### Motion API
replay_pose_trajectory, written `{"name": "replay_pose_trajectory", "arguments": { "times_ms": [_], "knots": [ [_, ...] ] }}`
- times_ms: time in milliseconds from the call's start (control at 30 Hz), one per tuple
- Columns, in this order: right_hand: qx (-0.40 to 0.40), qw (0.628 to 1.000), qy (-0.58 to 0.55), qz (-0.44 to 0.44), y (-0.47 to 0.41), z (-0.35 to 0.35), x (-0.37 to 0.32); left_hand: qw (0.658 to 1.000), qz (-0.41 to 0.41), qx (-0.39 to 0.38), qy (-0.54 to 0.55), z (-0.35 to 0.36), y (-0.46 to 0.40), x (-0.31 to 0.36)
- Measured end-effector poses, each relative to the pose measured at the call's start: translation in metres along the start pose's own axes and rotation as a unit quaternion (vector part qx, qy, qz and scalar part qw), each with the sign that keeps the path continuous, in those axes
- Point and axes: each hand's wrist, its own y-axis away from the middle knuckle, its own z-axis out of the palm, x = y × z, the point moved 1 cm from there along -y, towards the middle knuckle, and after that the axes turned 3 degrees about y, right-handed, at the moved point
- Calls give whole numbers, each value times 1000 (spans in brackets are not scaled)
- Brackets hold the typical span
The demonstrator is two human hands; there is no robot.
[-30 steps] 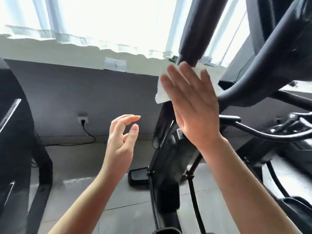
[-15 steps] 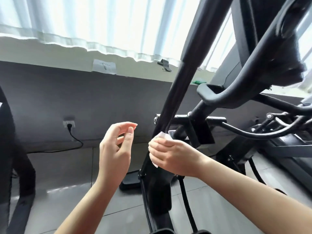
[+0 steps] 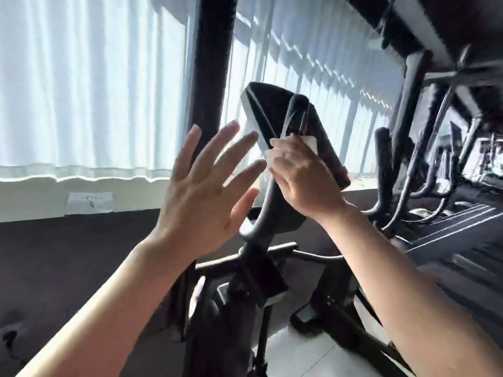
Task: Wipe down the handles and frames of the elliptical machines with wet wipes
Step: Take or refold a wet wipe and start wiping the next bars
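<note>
A black elliptical machine fills the middle of the view, with a thick upright handle bar and a thinner curved handle in front of its console. My right hand grips a white wet wipe wrapped round the curved handle, just below its rounded tip. My left hand is raised beside it with fingers spread, holding nothing and touching nothing.
More black machines stand in a row to the right. White curtains cover the windows behind, above a dark wall with a paper label. Light floor tiles show below the frame.
My view swung upward. My right hand moved with the wipe from the lower frame joint up to the curved handle by the console. My left hand rose and spread its fingers.
</note>
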Motion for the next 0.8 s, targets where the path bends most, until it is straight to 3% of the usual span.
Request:
{"name": "replay_pose_trajectory", "arguments": {
  "times_ms": [167, 333, 400, 467, 567, 633, 700, 800],
  "knots": [
    [-45, 991, -123, -7, 43, 11, -25, 987, 18, -126, -95, 8, -24, -17],
    [-66, 981, -171, -58, 45, -3, -25, 980, 24, -149, -131, 9, -23, -18],
    [-7, 990, -128, -61, 21, -18, -7, 981, 21, -145, -129, 10, -24, -17],
    [63, 995, -16, -71, -19, -33, 23, 982, 14, -138, -125, 10, -26, -15],
    [36, 995, 71, -58, -69, -29, 66, 983, -1, -136, -123, 10, -28, -14],
    [-31, 999, -30, 27, -73, -14, 78, 983, -1, -131, -125, 10, -30, -15],
    [-40, 981, -155, 108, -57, 2, 74, 984, 3, -122, -129, 11, -29, -15],
    [-24, 973, -212, 84, -22, 13, 37, 987, 3, -99, -124, 11, -29, -15]
  ]
}}
